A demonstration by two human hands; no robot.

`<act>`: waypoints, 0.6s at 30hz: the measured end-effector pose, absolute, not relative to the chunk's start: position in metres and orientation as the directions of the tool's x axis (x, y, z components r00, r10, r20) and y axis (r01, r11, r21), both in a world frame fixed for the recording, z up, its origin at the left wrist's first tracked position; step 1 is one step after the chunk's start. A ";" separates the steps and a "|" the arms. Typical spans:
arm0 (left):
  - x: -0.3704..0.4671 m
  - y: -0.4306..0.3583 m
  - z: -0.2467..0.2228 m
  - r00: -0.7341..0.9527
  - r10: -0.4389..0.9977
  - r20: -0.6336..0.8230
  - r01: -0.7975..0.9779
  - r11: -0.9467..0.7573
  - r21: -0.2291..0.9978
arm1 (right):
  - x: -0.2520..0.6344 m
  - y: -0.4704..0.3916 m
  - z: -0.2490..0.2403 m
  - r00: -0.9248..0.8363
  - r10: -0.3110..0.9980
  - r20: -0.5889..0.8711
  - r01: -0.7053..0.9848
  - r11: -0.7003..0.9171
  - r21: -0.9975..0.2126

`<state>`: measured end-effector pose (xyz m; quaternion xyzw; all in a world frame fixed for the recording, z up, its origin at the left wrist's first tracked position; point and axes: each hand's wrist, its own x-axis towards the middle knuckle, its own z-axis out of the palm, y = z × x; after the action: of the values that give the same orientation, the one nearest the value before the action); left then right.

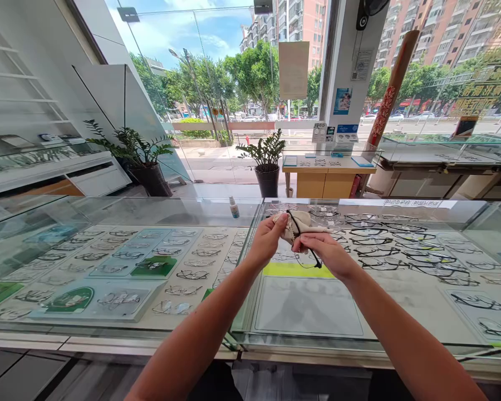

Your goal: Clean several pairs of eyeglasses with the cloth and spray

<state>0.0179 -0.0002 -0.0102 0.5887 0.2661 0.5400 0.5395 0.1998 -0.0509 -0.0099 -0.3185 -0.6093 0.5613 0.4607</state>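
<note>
Head view: dark glasses (315,258) slant down rightward; left hand (268,236), right hand (329,253) pinch cloth (304,220).

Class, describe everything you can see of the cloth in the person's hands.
The cloth is pale beige, soft-looking and crumpled, with a jagged-looking edge. It is held above the glass display counter, gripped by the left hand, with the right hand against its lower part. A thin dark part of the glasses crosses it.

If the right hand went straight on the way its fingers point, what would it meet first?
Most likely the cloth held against the dark-framed glasses, right at the fingertips of the right hand; beyond that, probably the left hand, though depth is unclear.
</note>
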 end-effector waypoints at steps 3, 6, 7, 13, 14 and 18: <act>0.018 0.007 -0.013 0.250 0.904 0.348 -0.290 -0.272 0.917 | 0.209 -0.048 -0.006 -0.342 0.909 0.237 -0.137 0.201 -0.970; 0.018 0.011 -0.016 0.227 0.917 0.329 -0.286 -0.260 0.922 | 0.221 -0.049 0.002 -0.277 0.910 0.309 -0.183 0.266 -0.946; 0.019 0.012 -0.017 0.246 0.916 0.317 -0.275 -0.248 0.929 | 0.224 -0.049 0.004 -0.239 0.908 0.343 -0.201 0.299 -0.933; 0.021 0.002 -0.015 0.464 0.838 0.286 -0.196 -0.218 0.956 | 0.228 -0.043 0.003 -0.093 0.892 0.443 -0.171 0.424 -0.889; 0.021 -0.001 -0.015 0.503 0.817 0.281 -0.181 -0.219 0.959 | 0.226 -0.042 0.000 -0.094 0.899 0.428 -0.159 0.410 -0.898; 0.022 -0.009 -0.015 0.602 0.761 0.242 -0.175 -0.170 0.970 | 0.219 -0.039 -0.009 -0.094 0.931 0.352 -0.183 0.331 -0.926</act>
<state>0.0222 -0.0087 -0.0152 0.6596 0.2223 0.3870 0.6047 0.2188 -0.0392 -0.0087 -0.3300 -0.5670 0.4750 0.5865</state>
